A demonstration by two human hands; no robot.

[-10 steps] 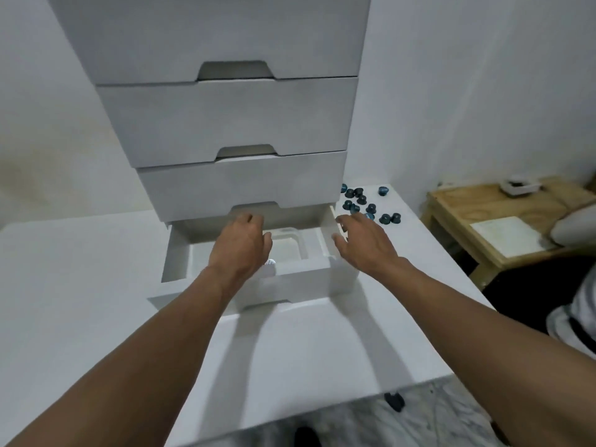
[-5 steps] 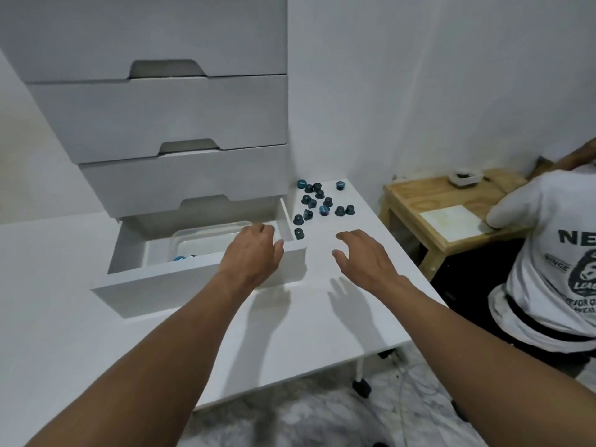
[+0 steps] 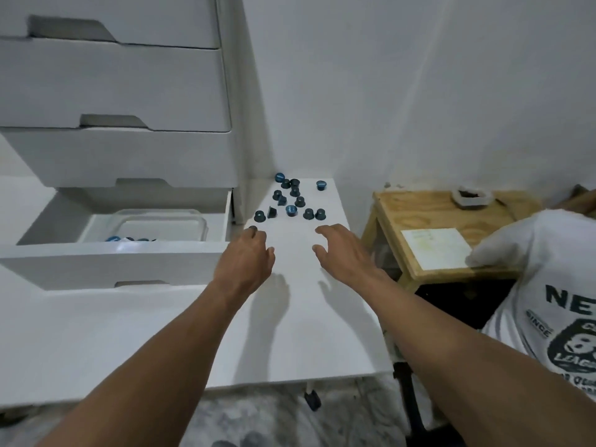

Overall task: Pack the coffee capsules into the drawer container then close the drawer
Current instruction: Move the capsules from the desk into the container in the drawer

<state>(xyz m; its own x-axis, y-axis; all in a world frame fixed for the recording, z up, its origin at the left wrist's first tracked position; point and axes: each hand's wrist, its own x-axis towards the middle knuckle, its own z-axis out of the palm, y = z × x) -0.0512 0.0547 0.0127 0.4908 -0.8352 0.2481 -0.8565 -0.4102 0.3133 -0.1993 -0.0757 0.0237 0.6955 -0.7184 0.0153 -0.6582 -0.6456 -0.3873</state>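
**Head view: hands at the loose capsules, drawer open**

Head view had the coffee capsules (image 3: 292, 199) scattered in a loose cluster at the far right corner of the white table (image 3: 180, 333), just right of the drawer unit (image 3: 122, 91). Dark blue, some upright, some tipped on their sides. One capsule (image 3: 253, 228) sat nearest the front of the group, touching the left hand's fingertips (image 3: 254, 234).

Left hand (image 3: 245, 262) was palm down over the table, fingers curled toward that near capsule; couldn't tell if it was actually pinched or just touched. Right hand (image 3: 346, 253) hovered palm down beside it, fingers spread and open, holding nothing, short of the cluster.

Bottom drawer (image 3: 113, 262) was pulled out over the table's far-left area. Clear plastic container (image 3: 151, 224) sat inside it, with a few blue capsules (image 3: 113, 239) visible at its near edge, partly hidden by the drawer front. Count not readable. The three drawers above were shut.

Outward: small wooden side table (image 3: 432, 214) stood off the white table's right edge, with a white sheet (image 3: 435, 248) on top and a small dark tray (image 3: 472, 197) at its back. A second person in a white printed t-shirt (image 3: 554, 291) was at the right frame edge, sleeve over the side table. Marbled floor (image 3: 283, 417) showed below the table's near edge.
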